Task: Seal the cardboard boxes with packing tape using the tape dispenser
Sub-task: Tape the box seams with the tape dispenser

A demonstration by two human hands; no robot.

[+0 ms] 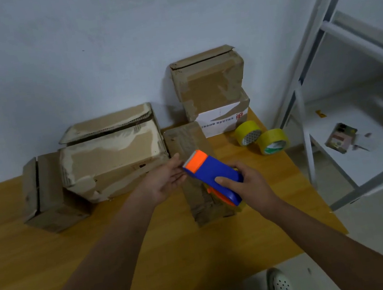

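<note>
Both hands met at the tape dispenser (210, 170). Right hand (244, 186) gripped its body; left hand (166, 179) lay spread, fingertips touching its orange end.

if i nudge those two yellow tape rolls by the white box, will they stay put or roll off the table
Probably roll. Both yellow tape rolls stand on edge, so a push along their rims would likely send them rolling. They sit close to the table edge on the right, so a fall seems possible. Their hollow cores suggest they're light and easily moved.
</note>
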